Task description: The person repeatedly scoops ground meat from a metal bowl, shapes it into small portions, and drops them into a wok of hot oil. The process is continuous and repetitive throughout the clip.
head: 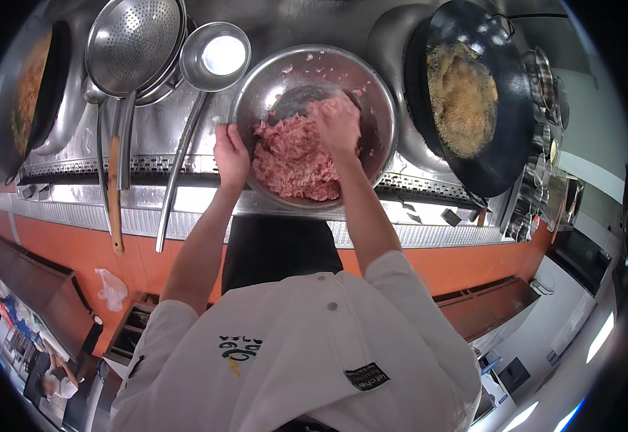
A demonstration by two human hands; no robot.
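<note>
A wide stainless steel mixing bowl [381,108] sits on the steel cooktop directly in front of me. Pink minced meat [295,162] fills much of its near and left side, and small bits cling to the far wall. My left hand [231,156] grips the bowl's left rim, with the fingertips over the edge. Inside the bowl, my right hand [338,127] presses into the meat on the right. That hand is blurred by motion, and its fingers are partly lost against the meat, so how far they are closed is unclear.
Right of the bowl, a black wok [508,124] holds bubbling, frothy oil. Left lie a perforated strainer [135,46], a steel ladle [215,56] and a wooden-handled tool [114,200], their handles overhanging the front edge. Another wok [36,102] with food stands far left. A person [60,384] is in the background.
</note>
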